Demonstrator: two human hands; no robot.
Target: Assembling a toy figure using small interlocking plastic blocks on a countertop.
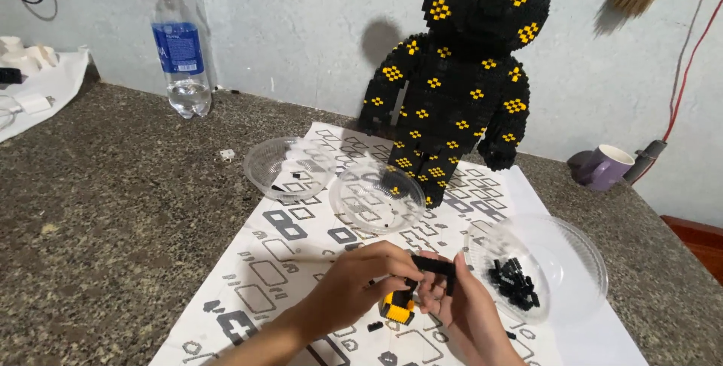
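Hands low in the centre of the frame, both busy on one small build. Left hand (361, 279) comes in from the lower left, fingers curled and pinching one end of a black brick strip (433, 265); right hand (459, 302) meets it from below, fingertips pressed onto the other end. Just beneath the strip, between the two hands, sits a small yellow-and-black brick assembly (397, 308), resting on the printed instruction sheet (301, 245) that covers this part of the speckled stone counter (113, 200).

Looks like the fitting step: the strip is lined up over the little assembly, seemingly not yet seated. Pressing it home would call for squaring the studs first, then a firm, even push from both thumbs so nothing tilts.

Right of the hands, a clear plastic bowl (580, 260) holds a heap of loose black bricks (512, 282), close at hand. Two more clear bowls sit higher on the sheet, the middle bowl (376, 196) nearly bare, the left bowl (288, 166) with a few dark bits. Upper centre, a tall black bear figure (459, 80) dotted with yellow diamonds stands against the wall. Water bottle (179, 50) upper left, purple mug (606, 166) at right.
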